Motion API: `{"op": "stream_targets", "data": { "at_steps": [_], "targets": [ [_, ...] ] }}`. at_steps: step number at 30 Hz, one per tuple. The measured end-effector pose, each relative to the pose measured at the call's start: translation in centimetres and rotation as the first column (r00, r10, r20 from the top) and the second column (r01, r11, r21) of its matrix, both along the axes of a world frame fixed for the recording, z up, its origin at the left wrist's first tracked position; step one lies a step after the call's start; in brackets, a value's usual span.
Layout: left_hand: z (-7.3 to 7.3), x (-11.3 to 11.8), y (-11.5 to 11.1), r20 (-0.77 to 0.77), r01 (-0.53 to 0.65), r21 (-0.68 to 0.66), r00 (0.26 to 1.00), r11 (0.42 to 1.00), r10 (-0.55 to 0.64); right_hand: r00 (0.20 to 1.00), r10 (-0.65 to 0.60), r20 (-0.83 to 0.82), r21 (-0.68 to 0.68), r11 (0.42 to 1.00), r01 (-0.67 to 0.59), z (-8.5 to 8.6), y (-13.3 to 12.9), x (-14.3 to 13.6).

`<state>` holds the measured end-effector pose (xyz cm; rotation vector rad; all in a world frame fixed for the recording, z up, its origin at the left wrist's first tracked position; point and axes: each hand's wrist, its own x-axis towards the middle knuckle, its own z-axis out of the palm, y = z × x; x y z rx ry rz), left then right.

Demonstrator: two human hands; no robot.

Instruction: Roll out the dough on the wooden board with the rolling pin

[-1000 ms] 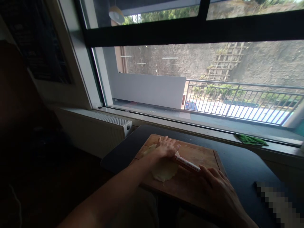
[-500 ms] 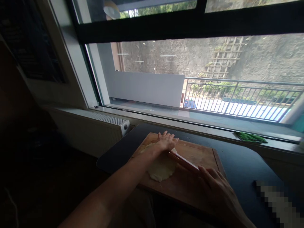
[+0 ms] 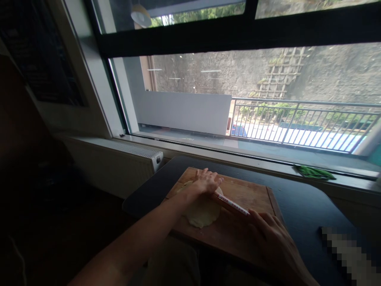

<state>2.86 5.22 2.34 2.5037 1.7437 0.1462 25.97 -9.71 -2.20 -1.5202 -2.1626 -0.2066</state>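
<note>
A thin, flattened sheet of pale dough (image 3: 204, 213) with an uneven edge lies on a wooden board (image 3: 244, 190). Across the dough's right part runs a slim brown rolling pin (image 3: 232, 205), slanting from far left to near right, with a white strip of red print along its top. My left hand (image 3: 207, 181) rests palm-down on the pin's far end, its fingers stretched forward and somewhat apart; the hand and forearm hide part of the dough. Around the near end, my right hand (image 3: 268, 228) is closed, covering that tip.
The board sits on a dark table (image 3: 309, 206) with rounded corners by a window. On the sill lies a green cloth (image 3: 314, 172). A white radiator (image 3: 119, 159) stands left of the table. At the right edge is a pixelated, unrecognisable item (image 3: 351, 254).
The pin has rolled slightly about its axis, so the red print now shows on top. My left fingers look a little more bent. The dough appears unchanged.
</note>
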Motion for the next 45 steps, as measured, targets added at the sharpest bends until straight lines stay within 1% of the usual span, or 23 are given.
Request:
{"op": "stream_targets", "data": {
  "at_steps": [4, 7, 13, 20, 25, 29, 32, 35, 38, 40, 42, 45],
  "targets": [
    [-0.1, 0.1, 0.3, -0.012, -0.002, -0.007, 1.0, 1.0, 0.002, 1.0, -0.023, -0.002, -0.031, 0.999, 0.023, -0.1, -0.1, 0.0],
    [-0.2, 0.1, 0.4, -0.006, -0.002, -0.018, 1.0, 1.0, 0.002, 1.0, -0.031, -0.001, -0.06, 0.998, 0.031, 0.1, -0.2, -0.2],
    [-0.2, 0.3, 0.7, 0.006, -0.023, -0.021, 1.0, 1.0, 0.023, 1.0, -0.016, -0.015, -0.069, 0.998, 0.015, 0.7, -0.1, -0.2],
    [-0.4, 0.3, 0.8, 0.023, -0.029, 0.013, 0.999, 1.0, 0.028, 0.999, -0.026, -0.037, -0.063, 0.998, 0.024, 0.6, -0.1, -0.2],
    [0.2, 0.4, 0.5, -0.01, 0.014, 0.01, 1.0, 1.0, -0.014, 0.999, -0.01, -0.035, -0.079, 0.997, 0.007, 0.6, -0.1, 0.0],
    [0.9, 0.9, 0.6, -0.044, 0.004, 0.0, 0.999, 1.0, -0.004, 0.999, -0.01, -0.043, -0.075, 0.997, 0.007, 0.9, 0.0, -0.2],
    [1.1, 1.1, 0.5, -0.049, -0.012, -0.013, 0.999, 1.0, 0.012, 0.999, -0.023, -0.043, -0.077, 0.997, 0.02, 1.4, 0.0, -0.4],
    [0.5, 0.2, -0.5, -0.033, -0.01, 0.002, 0.999, 1.0, 0.01, 1.0, -0.014, -0.023, -0.104, 0.995, 0.011, 1.8, -0.1, -0.5],
    [-0.6, -1.4, -2.1, -0.038, 0.082, 0.099, 0.996, 0.992, -0.079, 1.0, -0.006, 0.007, -0.134, 0.991, 0.006, 1.8, 0.0, -0.4],
    [-1.0, -1.9, -2.6, -0.042, 0.118, 0.144, 0.993, 0.983, -0.113, 1.0, -0.012, 0.015, -0.134, 0.991, 0.014, 1.7, 0.2, -0.3],
    [-0.8, -1.7, -2.1, -0.032, 0.092, 0.117, 0.996, 0.989, -0.089, 1.0, -0.013, 0.015, -0.123, 0.992, 0.015, 1.6, 0.7, -0.2],
    [0.4, 0.2, 0.1, -0.036, 0.01, 0.014, 0.999, 1.0, -0.01, 0.999, -0.027, 0.016, -0.11, 0.994, 0.029, 1.9, 1.7, 0.0]
  ]
}}
